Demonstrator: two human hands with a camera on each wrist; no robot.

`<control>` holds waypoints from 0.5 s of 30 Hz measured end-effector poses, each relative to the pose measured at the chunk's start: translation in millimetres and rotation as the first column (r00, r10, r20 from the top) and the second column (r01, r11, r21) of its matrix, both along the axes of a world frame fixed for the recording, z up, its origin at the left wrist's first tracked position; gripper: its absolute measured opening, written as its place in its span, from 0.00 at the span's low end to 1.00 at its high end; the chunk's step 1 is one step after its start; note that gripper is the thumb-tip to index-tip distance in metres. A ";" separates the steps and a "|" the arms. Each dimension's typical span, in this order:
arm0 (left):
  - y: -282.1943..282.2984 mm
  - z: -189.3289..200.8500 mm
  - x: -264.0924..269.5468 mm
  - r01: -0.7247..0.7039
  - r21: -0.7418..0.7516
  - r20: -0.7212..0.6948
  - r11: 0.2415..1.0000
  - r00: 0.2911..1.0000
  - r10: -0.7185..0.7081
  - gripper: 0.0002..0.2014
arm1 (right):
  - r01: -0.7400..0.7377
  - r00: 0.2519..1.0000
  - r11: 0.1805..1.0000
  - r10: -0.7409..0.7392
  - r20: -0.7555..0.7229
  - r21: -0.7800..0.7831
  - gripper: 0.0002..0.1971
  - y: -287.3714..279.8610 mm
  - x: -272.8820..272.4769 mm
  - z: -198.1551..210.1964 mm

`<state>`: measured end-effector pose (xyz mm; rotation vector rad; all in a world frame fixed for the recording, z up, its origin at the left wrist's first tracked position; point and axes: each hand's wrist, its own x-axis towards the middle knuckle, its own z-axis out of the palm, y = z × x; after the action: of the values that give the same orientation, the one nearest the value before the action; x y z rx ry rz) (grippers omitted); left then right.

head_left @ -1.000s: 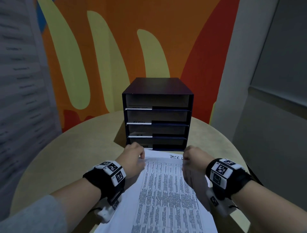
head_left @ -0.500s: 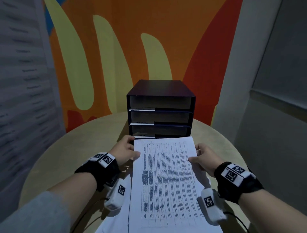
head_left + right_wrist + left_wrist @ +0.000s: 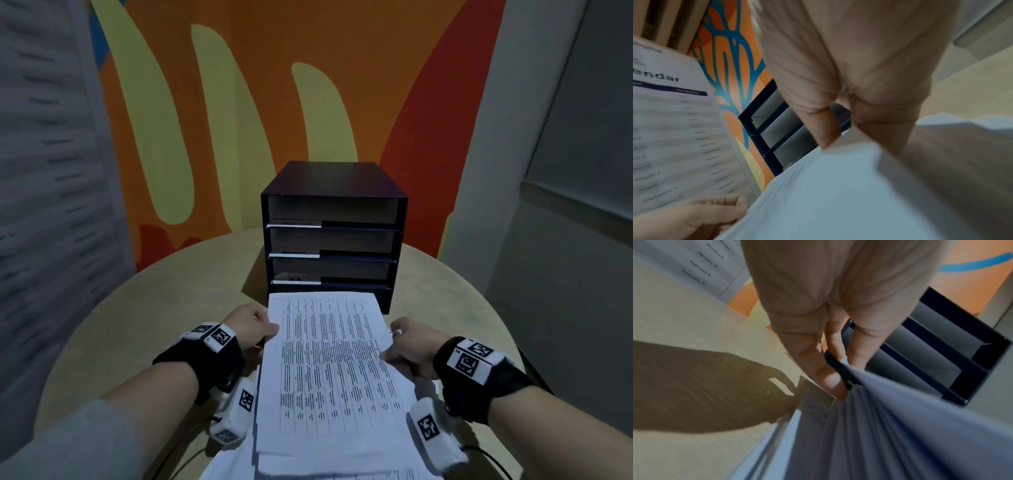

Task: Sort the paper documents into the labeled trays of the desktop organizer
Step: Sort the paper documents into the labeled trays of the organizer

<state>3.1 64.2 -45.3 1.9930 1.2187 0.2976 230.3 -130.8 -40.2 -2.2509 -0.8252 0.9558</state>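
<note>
A dark desktop organizer with several open trays and white labels on their left front edges stands at the back of the round table. I hold a printed, table-filled document flat in both hands, its far edge just in front of the lowest tray. My left hand pinches its left edge, thumb on top. My right hand grips the right edge. The left wrist view shows my left hand pinching the document, with the organizer beyond. In the right wrist view my right hand holds the document.
More loose sheets lie on the table under the held document, near the front edge. A calendar poster hangs on the left wall. An orange patterned wall stands right behind the organizer. Bare tabletop lies left and right of the organizer.
Both hands have lifted the top document off the stack and carried it forward. It is now held with its far edge at the organizer's lowest tray.
</note>
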 end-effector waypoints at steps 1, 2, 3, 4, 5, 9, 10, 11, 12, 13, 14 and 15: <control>-0.3 2.2 -1.7 0.014 -0.058 0.001 0.998 1.000 -0.014 0.10 | 0.054 0.995 0.998 -0.051 -0.090 0.038 0.35 2.8 1.7 -2.5; -1.5 7.1 -3.7 0.030 -0.118 0.015 0.993 0.999 -0.029 0.07 | 0.115 0.977 0.990 -0.097 -0.191 0.083 0.35 5.7 2.2 -4.2; -1.5 11.1 -4.9 0.049 -0.173 0.016 0.984 0.999 -0.047 0.07 | 0.164 0.956 0.979 -0.129 -0.263 0.118 0.34 8.8 2.9 -4.5; -1.8 15.7 -5.7 0.069 -0.220 0.027 0.973 0.998 -0.065 0.10 | 0.196 0.943 0.971 -0.149 -0.296 0.135 0.33 11.0 4.1 -3.8; 1.8 18.0 -4.9 0.080 -0.236 0.026 0.968 0.997 -0.076 0.11 | 0.208 0.940 0.969 -0.161 -0.301 0.131 0.33 14.4 7.0 -2.3; 10.0 25.5 -4.0 0.063 -0.267 0.070 0.962 0.996 -0.046 0.10 | 0.101 0.972 0.990 -0.077 -0.223 0.097 0.16 25.8 12.8 10.9; 10.3 26.9 -3.2 0.056 -0.283 0.074 0.958 0.997 -0.036 0.11 | 0.040 0.988 0.997 -0.030 -0.151 0.065 0.11 28.6 13.9 13.8; 14.9 24.6 -1.4 0.056 -0.278 0.052 0.959 0.998 -0.043 0.10 | -0.004 0.996 1.000 0.007 -0.086 0.030 0.09 32.2 15.6 16.6; 14.8 26.7 -0.2 0.075 -0.268 0.036 0.961 0.997 -0.068 0.09 | -0.043 0.999 0.999 0.043 -0.019 0.013 0.08 35.2 17.2 18.2; 15.8 25.6 1.2 0.093 -0.263 0.032 0.960 0.996 -0.088 0.10 | -0.050 0.999 0.999 0.050 0.009 0.010 0.08 37.4 18.1 19.6; 15.8 25.9 2.8 0.097 -0.259 0.025 0.961 0.995 -0.093 0.14 | -0.058 0.998 0.998 0.057 0.028 0.022 0.08 39.4 20.0 19.8; 20.6 21.9 4.5 0.092 -0.274 0.030 0.957 0.996 -0.087 0.18 | -0.050 0.998 0.998 0.048 0.046 0.035 0.09 41.9 22.9 18.1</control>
<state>7.6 84.8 -23.4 1.7939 1.0903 0.0935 253.2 -88.9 -22.1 -2.2375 -0.9145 0.9078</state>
